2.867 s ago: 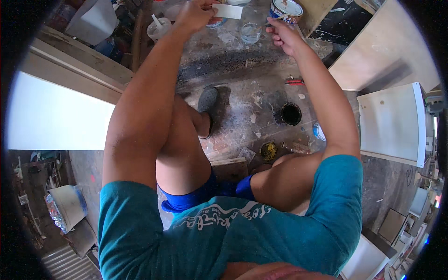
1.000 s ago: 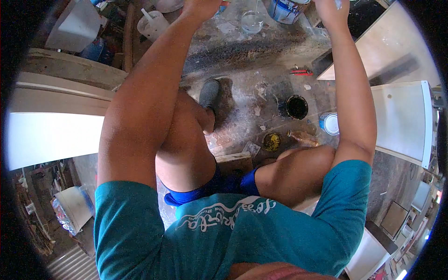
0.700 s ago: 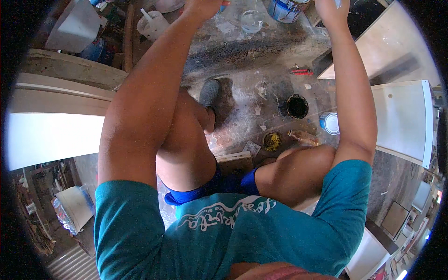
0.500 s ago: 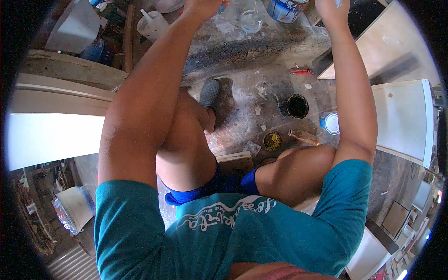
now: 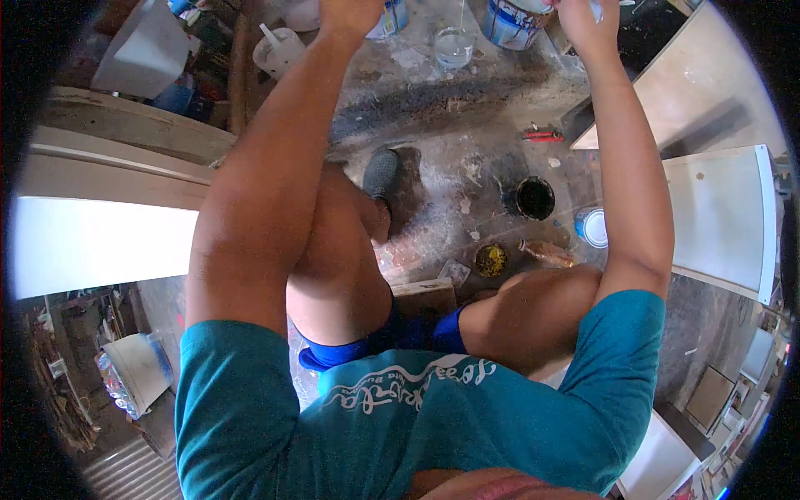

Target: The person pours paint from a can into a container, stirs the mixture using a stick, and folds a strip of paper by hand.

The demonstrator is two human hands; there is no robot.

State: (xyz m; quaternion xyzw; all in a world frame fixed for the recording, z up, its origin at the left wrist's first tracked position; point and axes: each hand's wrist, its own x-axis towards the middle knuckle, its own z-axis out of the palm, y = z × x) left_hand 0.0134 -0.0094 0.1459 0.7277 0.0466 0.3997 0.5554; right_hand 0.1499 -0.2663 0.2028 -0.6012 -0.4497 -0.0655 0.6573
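My left hand [image 5: 350, 18] is at the top edge beside a blue-and-white container [image 5: 388, 20]; its fingers are cut off. My right hand [image 5: 587, 27] is bent beside a paint-streaked blue bucket [image 5: 510, 27], with a small whitish thing at its fingers that I cannot make out. Between them stands a clear cup [image 5: 454, 52], with a thin pale line above it that could be a stream or a stick. A white jug [image 5: 277, 60] with a pale handle or stick stands left of my left forearm.
A dark-filled pot [image 5: 534, 197], white-lidded can [image 5: 593, 227], yellow-stained tin [image 5: 491, 260], bottle [image 5: 546, 254] and red-handled tool [image 5: 542, 136] lie around my bent legs and grey shoe [image 5: 381, 171]. Pale panels [image 5: 100, 246] flank me on both sides, including a right one [image 5: 717, 221].
Since the oldest frame, my right hand has moved up and right, and the white card in my left hand has left view. In the last half second the scene has shifted slightly downward.
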